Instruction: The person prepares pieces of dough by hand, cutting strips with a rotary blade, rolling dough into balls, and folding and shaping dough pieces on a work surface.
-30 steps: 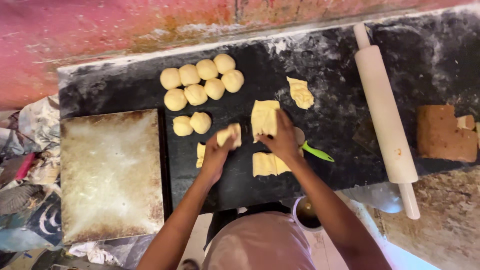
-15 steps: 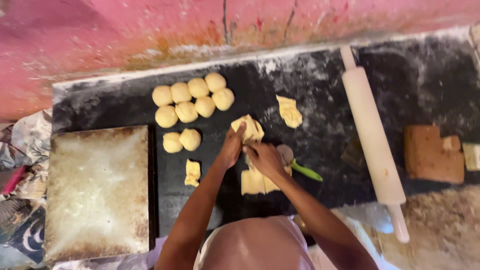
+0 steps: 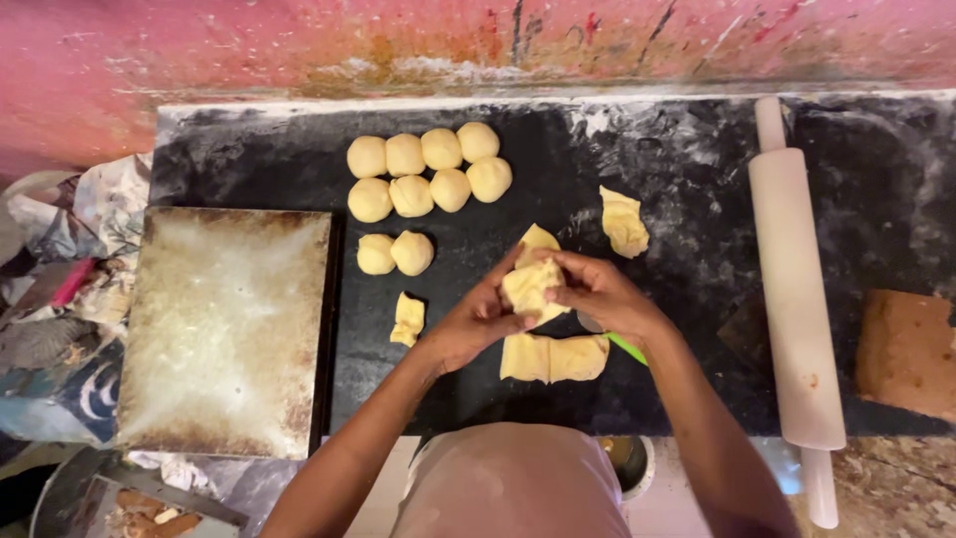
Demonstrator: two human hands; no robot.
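Note:
Both my hands hold one piece of pale yellow dough (image 3: 531, 284) above the middle of the black floured slab (image 3: 687, 169). My left hand (image 3: 476, 321) cups it from the left and below. My right hand (image 3: 597, 294) presses its fingers onto it from the right. Just below the hands lie cut dough pieces (image 3: 553, 357). A small piece (image 3: 407, 319) lies to the left and another piece (image 3: 624, 221) up to the right. Several rolled dough balls (image 3: 423, 179) sit in rows at the back left. A green-handled tool (image 3: 627, 348) peeks out under my right wrist.
A white rolling pin (image 3: 794, 289) lies lengthwise on the slab's right side. A worn metal tray (image 3: 224, 329) rests at the left edge. A brown block (image 3: 908, 351) sits at far right. Crumpled cloth and clutter (image 3: 60, 289) lie at far left. A pink wall (image 3: 398, 45) runs behind.
My hands left the pieces on the slab, came together and lifted one piece of dough between them. The camera view also shifted.

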